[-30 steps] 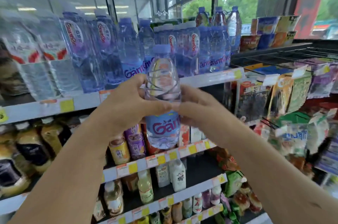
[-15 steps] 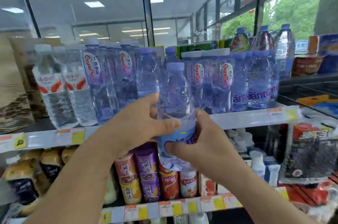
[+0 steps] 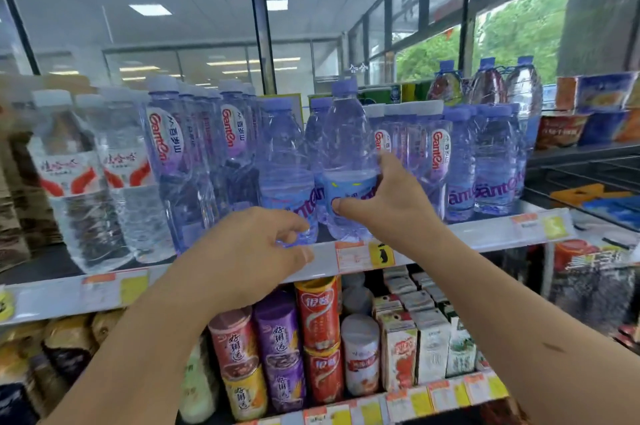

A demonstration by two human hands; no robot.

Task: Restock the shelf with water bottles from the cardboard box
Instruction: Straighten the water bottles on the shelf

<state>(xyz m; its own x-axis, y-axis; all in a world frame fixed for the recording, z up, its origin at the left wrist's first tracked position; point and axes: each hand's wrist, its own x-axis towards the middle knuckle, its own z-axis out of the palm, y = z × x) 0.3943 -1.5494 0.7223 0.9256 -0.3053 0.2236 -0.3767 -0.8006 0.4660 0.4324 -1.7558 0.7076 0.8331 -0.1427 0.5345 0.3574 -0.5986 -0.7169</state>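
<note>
A clear water bottle with a purple cap and a blue label stands upright at the front of the top shelf, among a row of like bottles. My right hand grips it round the label, thumb in front. My left hand hovers off the bottle, just before the shelf's front strip, fingers loosely curled and holding nothing. The cardboard box is out of view.
Taller Ganten bottles and red-labelled water bottles fill the shelf's left part. More purple bottles stand to the right. Below, cans and drink cartons crowd the lower shelf. Snack packs hang at right.
The bottle went from in front of the shelf up onto it, now standing on the shelf. My left hand let go of it and drew back; my right hand keeps its grip.
</note>
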